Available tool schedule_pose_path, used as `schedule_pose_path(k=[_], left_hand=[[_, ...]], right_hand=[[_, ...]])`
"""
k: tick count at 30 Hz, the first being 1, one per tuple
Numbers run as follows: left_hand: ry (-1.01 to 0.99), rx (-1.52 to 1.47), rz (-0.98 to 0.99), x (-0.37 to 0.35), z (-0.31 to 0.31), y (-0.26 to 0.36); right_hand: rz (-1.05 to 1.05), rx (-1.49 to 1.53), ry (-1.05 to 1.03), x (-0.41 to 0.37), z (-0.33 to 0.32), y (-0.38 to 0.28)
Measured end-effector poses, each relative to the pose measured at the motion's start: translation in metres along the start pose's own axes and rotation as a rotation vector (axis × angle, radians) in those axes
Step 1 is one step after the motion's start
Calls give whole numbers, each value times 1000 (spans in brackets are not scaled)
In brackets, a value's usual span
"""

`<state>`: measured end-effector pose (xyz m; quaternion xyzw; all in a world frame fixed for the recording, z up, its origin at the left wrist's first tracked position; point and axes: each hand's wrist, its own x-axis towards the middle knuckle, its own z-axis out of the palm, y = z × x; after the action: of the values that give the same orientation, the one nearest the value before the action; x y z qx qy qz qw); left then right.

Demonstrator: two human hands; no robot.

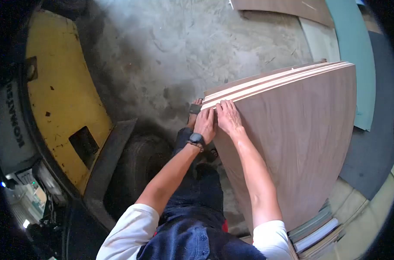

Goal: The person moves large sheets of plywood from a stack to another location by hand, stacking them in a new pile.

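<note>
Several large wood-grain plywood boards [294, 125] stand upright on edge in a stack, their pale top edges fanning slightly apart. At the near corner of that stack, my left hand [205, 124] has its fingers hooked over the edge; a dark watch and a beaded bracelet circle the wrist. Close beside it, my right hand [228, 116] curls its fingertips over the top edge of the front board, palm against its brown face. My thumbs are largely hidden from view.
A yellow Komatsu machine [60, 95] with a black tyre [140, 167] stands close on my left. Green board [353, 60] and dark grey board [366, 151] lean at the right. More brown board [288, 9] lies at the back on the concrete floor [162, 56].
</note>
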<state>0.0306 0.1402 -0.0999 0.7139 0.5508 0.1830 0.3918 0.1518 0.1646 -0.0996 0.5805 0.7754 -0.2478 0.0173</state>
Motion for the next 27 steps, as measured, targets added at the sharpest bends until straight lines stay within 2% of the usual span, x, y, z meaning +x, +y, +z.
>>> schedule_pose_path(k=[1,3,7,15,17,21,24,25,27], left_hand=[[10,19,-24,5,0,-4],[-7,33,-60,16,-8,-12],[-38,62,-111,15,-7,-16],[-14,125,-50,31,-8,-18],[-43,126,-47,34,-7,-17],[-167,211,-115,24,-28,-16],[-327,203,-133,7,-32,-23],[-440,217,-100,3,-30,-39],[-524,201,-28,-1,-28,-67]], right_hand=[[-14,-8,-65,9,4,0],[16,46,-47,24,9,-2],[25,44,113,22,21,-4],[114,127,257,34,17,-5],[133,120,229,33,13,-5],[179,168,73,34,17,-21],[118,163,-25,18,29,-34],[75,138,-53,12,32,-39],[185,503,-54,-9,26,-56]])
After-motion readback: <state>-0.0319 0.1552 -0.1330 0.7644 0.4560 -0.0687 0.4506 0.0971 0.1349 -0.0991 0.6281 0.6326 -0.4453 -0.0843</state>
